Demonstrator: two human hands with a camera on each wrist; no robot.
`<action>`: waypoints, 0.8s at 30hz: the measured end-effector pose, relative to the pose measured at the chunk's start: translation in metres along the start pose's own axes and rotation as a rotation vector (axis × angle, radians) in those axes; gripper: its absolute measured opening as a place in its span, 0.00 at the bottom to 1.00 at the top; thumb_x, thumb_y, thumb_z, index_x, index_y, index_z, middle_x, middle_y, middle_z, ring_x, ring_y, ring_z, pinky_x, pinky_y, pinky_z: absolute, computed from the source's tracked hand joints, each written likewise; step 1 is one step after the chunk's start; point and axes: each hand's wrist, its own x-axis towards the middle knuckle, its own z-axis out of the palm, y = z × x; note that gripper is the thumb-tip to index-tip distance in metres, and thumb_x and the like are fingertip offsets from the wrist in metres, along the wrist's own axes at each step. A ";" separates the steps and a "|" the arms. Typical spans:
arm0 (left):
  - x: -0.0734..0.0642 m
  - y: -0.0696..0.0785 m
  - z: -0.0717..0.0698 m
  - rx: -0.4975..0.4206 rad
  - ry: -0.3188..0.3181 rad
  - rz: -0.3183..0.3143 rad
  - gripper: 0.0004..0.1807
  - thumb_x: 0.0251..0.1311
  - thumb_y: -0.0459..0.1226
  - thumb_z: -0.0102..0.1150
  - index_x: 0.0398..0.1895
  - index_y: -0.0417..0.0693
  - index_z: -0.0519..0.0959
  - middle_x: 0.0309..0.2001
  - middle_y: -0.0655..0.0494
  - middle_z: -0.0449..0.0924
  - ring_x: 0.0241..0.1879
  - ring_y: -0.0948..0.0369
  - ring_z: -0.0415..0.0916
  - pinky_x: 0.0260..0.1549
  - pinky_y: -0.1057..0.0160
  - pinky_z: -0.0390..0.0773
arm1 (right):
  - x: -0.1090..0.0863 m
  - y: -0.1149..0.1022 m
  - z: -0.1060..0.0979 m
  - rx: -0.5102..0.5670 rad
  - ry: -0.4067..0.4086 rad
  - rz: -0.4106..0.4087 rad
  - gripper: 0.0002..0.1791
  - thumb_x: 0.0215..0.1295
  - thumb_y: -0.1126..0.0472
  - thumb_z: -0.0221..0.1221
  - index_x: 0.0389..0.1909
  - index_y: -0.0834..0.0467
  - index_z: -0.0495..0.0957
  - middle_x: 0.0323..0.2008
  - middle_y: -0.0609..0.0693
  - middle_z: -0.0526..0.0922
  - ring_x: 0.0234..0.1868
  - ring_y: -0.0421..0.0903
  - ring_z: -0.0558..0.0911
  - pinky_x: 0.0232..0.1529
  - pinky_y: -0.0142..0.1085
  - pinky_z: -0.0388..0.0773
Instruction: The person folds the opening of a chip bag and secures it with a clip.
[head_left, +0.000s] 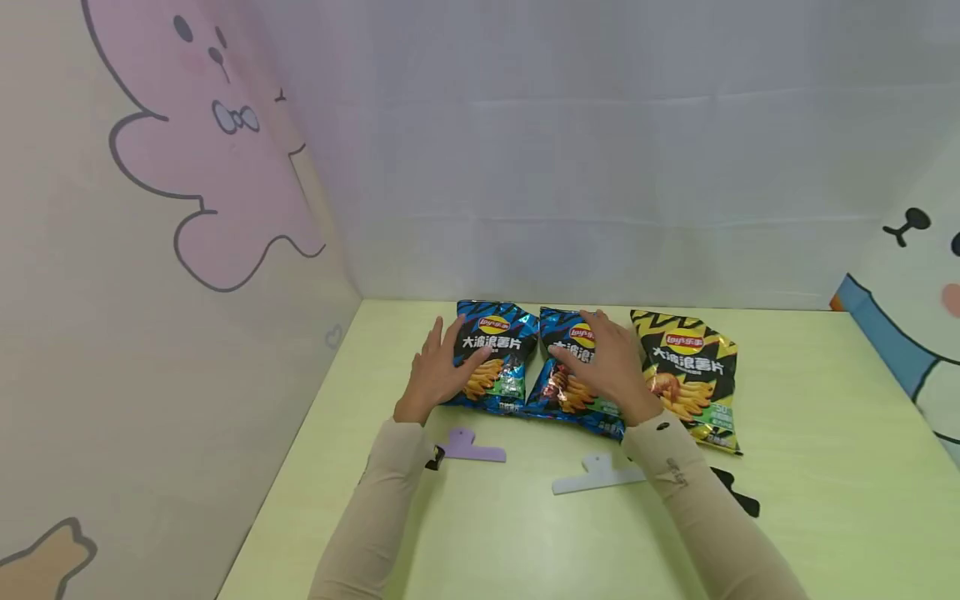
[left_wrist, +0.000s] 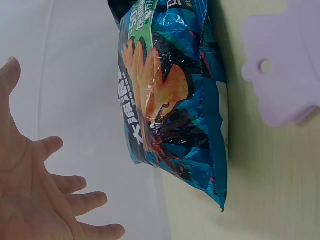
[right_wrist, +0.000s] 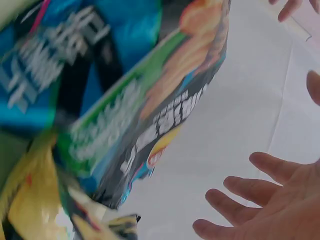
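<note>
Two blue Lay's chip bags lie side by side near the table's back edge, a left one (head_left: 504, 343) and a middle one (head_left: 557, 385). My left hand (head_left: 435, 371) is spread beside the left bag, its thumb in front of the bag's face in the head view. In the left wrist view, the left hand (left_wrist: 35, 200) shows straight fingers, apart from the blue bag (left_wrist: 170, 100). Over the middle bag is my right hand (head_left: 613, 367), partly covering it. The right wrist view shows that hand (right_wrist: 280, 210) holding nothing, fingers extended near the bag (right_wrist: 105, 115).
A yellow chip bag (head_left: 693, 379) lies right of the blue ones. In front are a purple bag clip (head_left: 471, 450), a white clip (head_left: 596, 477) partly behind the right sleeve, and a black clip (head_left: 742, 498). A white wall (head_left: 600, 208) stands behind the table.
</note>
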 end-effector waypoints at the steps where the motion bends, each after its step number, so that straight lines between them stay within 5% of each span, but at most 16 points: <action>1: 0.001 -0.001 0.000 -0.008 0.002 0.003 0.50 0.72 0.69 0.49 0.88 0.62 0.48 0.87 0.43 0.34 0.84 0.34 0.41 0.74 0.23 0.44 | 0.000 -0.002 0.002 0.015 0.008 -0.001 0.49 0.74 0.37 0.62 0.83 0.62 0.57 0.81 0.69 0.57 0.79 0.73 0.57 0.77 0.70 0.49; 8: 0.004 -0.010 0.002 -0.013 0.025 -0.017 0.51 0.72 0.68 0.51 0.88 0.55 0.47 0.87 0.40 0.39 0.82 0.33 0.47 0.73 0.23 0.51 | 0.006 -0.018 0.021 0.112 0.006 -0.002 0.46 0.75 0.41 0.63 0.82 0.63 0.60 0.78 0.68 0.65 0.77 0.70 0.63 0.75 0.68 0.59; 24: 0.006 -0.022 0.011 -0.064 0.025 -0.063 0.52 0.72 0.68 0.50 0.88 0.54 0.46 0.87 0.41 0.37 0.82 0.33 0.46 0.71 0.23 0.54 | 0.008 -0.048 0.058 0.257 -0.079 -0.027 0.47 0.76 0.42 0.63 0.83 0.63 0.56 0.82 0.66 0.57 0.82 0.68 0.55 0.78 0.67 0.54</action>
